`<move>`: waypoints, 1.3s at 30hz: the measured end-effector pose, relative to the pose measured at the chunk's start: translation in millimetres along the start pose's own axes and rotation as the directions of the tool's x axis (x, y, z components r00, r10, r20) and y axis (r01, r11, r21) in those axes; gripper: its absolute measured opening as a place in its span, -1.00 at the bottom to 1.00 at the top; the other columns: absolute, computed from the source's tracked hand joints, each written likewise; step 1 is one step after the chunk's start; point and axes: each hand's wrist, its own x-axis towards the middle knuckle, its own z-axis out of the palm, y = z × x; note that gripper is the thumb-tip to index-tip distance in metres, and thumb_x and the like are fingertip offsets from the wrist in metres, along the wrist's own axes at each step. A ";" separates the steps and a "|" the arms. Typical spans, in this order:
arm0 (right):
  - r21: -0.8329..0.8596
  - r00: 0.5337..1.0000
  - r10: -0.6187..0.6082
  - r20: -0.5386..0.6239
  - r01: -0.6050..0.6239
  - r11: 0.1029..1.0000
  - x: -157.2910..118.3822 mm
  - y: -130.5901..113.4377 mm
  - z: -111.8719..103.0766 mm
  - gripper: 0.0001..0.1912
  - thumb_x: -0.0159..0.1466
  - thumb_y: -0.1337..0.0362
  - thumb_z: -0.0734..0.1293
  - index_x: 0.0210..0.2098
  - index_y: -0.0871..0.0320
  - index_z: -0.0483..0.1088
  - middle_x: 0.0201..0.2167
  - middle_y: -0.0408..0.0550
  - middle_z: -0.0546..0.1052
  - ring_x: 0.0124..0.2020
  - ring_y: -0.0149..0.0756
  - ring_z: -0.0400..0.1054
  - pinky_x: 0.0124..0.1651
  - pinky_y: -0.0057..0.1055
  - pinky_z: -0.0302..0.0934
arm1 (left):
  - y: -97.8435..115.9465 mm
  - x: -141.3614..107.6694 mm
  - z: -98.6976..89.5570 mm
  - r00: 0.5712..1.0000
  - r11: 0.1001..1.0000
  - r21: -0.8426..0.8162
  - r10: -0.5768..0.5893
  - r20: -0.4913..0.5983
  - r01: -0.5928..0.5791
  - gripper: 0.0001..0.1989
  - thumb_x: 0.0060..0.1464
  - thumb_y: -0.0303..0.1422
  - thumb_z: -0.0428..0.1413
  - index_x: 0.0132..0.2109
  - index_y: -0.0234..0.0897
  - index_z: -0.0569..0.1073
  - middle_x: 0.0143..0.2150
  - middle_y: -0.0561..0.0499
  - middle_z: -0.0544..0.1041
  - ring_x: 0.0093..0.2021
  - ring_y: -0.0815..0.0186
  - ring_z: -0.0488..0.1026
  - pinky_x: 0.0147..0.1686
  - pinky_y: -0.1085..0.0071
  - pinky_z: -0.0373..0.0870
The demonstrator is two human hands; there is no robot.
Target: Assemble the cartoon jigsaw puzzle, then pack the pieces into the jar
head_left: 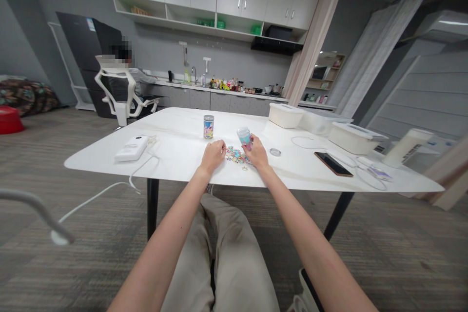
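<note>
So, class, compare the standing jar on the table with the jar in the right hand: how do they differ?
The standing jar is upright on the table; the held jar is tilted in the right hand.
The standing jar has a multicoloured print with yellow, blue and pink; the held jar looks mostly pale teal with pink.
The standing jar's top is grey; the held jar's upper end looks whitish.
Both are round-sided and printed.

- Left of centre: passage over the white table (179, 130) between the white rectangular box (130, 149) and the upright printed cylindrical jar (208, 127).
- Right of centre: flat round grey lid (275, 152) lies low; beyond, a cream rectangular plastic box (285, 117) blocks the way.
</note>
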 end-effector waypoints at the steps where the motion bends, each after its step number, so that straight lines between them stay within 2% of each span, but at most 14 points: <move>1: 0.000 1.000 -0.023 0.019 0.023 1.000 -0.1 -0.9 -0.7 -0.45 0.23 0.25 0.30 0.18 0.27 0.16 0.02 0.20 0.41 0.05 -0.04 0.32 0.13 -0.10 0.24 | -0.7 0.8 -0.3 1.000 1.000 -0.006 -0.011 -0.027 0.011 -0.89 0.21 -0.44 -0.03 -0.21 -0.25 0.38 -0.19 -0.10 0.55 -0.14 0.17 0.46 -0.11 0.24 0.27; 6: -0.013 0.980 -0.145 0.138 0.148 0.989 0.3 -6.3 -5.7 -0.47 0.20 0.35 0.30 0.16 0.23 0.21 0.03 0.17 0.41 0.06 -0.04 0.29 0.11 -0.11 0.24 | -1.9 3.5 -3.1 0.993 1.000 -0.028 0.001 -0.122 -0.005 -0.84 0.23 -0.49 -0.05 -0.16 -0.26 0.42 -0.14 -0.11 0.51 -0.08 0.16 0.44 -0.07 0.24 0.29; 10: -0.025 0.966 -0.184 0.183 0.192 0.981 0.8 -8.4 -8.1 -0.49 0.19 0.39 0.30 0.14 0.23 0.24 0.03 0.17 0.42 0.04 -0.03 0.29 0.10 -0.09 0.23 | -1.0 4.6 -4.0 0.984 0.999 0.001 0.033 -0.172 -0.034 -0.82 0.23 -0.50 -0.04 -0.15 -0.26 0.45 -0.15 -0.12 0.48 -0.11 0.17 0.43 -0.11 0.27 0.33; 18: -0.012 0.947 -0.248 0.202 0.256 0.967 0.4 -9.6 -7.3 -0.50 0.18 0.42 0.30 0.12 0.21 0.25 0.03 0.13 0.42 0.05 -0.04 0.29 0.07 -0.13 0.24 | -0.9 5.3 -1.2 0.981 0.996 0.004 0.091 -0.170 -0.091 -0.82 0.23 -0.50 0.00 -0.06 -0.27 0.43 -0.13 -0.09 0.53 -0.07 0.19 0.46 -0.09 0.28 0.31; 24: 0.004 0.941 -0.267 0.207 0.272 0.962 0.3 -9.8 -6.9 -0.50 0.17 0.42 0.31 0.11 0.22 0.24 0.03 0.14 0.42 0.04 -0.04 0.29 0.07 -0.12 0.25 | 1.3 4.3 0.4 0.983 0.989 -0.019 0.143 -0.114 -0.146 -0.84 0.27 -0.45 -0.01 -0.04 -0.28 0.38 -0.16 -0.06 0.56 -0.10 0.23 0.47 -0.07 0.30 0.29; 28: 0.006 0.939 -0.272 0.208 0.277 0.961 0.2 -10.3 -6.9 -0.50 0.17 0.42 0.31 0.11 0.24 0.25 0.02 0.15 0.43 0.03 -0.04 0.30 0.07 -0.13 0.25 | 1.5 4.6 0.8 0.983 0.987 -0.011 0.161 -0.092 -0.162 -0.86 0.27 -0.47 -0.03 -0.07 -0.27 0.38 -0.15 -0.06 0.55 -0.08 0.22 0.46 -0.06 0.29 0.29; 31: -0.001 0.940 -0.272 0.205 0.278 0.961 0.1 -11.2 -7.5 -0.51 0.17 0.41 0.31 0.11 0.24 0.25 0.02 0.16 0.43 0.03 -0.04 0.30 0.07 -0.13 0.25 | 0.7 5.0 0.4 0.982 0.988 -0.006 0.152 -0.115 -0.153 -0.85 0.23 -0.51 -0.03 -0.09 -0.27 0.37 -0.11 -0.08 0.50 -0.07 0.21 0.43 -0.07 0.30 0.30; 33: -0.025 0.954 -0.242 0.179 0.250 0.968 0.3 -10.3 -7.3 -0.51 0.19 0.39 0.31 0.11 0.24 0.24 0.02 0.17 0.42 0.04 -0.03 0.30 0.08 -0.12 0.24 | 0.1 4.4 0.4 0.985 0.993 -0.010 0.119 -0.125 -0.121 -0.83 0.21 -0.52 -0.02 -0.08 -0.28 0.37 -0.09 -0.11 0.47 -0.10 0.21 0.42 -0.09 0.30 0.31; 35: -0.057 0.982 -0.157 0.101 0.163 0.985 0.7 -7.0 -6.0 -0.51 0.21 0.34 0.30 0.13 0.25 0.21 0.02 0.20 0.42 0.04 -0.01 0.30 0.09 -0.09 0.23 | -0.3 2.8 0.8 0.992 0.996 -0.016 0.081 -0.101 -0.083 -0.84 0.19 -0.51 -0.02 -0.10 -0.30 0.37 -0.10 -0.13 0.46 -0.12 0.20 0.42 -0.10 0.30 0.32; 37: -0.069 0.999 -0.029 -0.017 0.028 0.997 1.3 -1.6 -3.6 -0.49 0.25 0.27 0.27 0.16 0.27 0.16 0.03 0.24 0.40 0.05 0.01 0.29 0.11 -0.05 0.22 | 0.1 0.2 1.5 0.997 0.998 -0.017 0.063 -0.035 -0.064 -0.85 0.16 -0.49 -0.01 -0.14 -0.29 0.39 -0.13 -0.12 0.47 -0.12 0.20 0.42 -0.11 0.29 0.32; 39: -0.052 0.990 0.084 -0.110 -0.090 0.995 1.8 4.1 -0.6 -0.46 0.28 0.20 0.25 0.18 0.30 0.11 0.04 0.27 0.39 0.06 0.01 0.29 0.13 -0.04 0.20 | 1.1 -2.8 2.1 0.996 0.998 -0.006 0.064 0.057 -0.064 -0.88 0.11 -0.45 0.01 -0.21 -0.29 0.43 -0.18 -0.10 0.49 -0.12 0.19 0.44 -0.10 0.27 0.31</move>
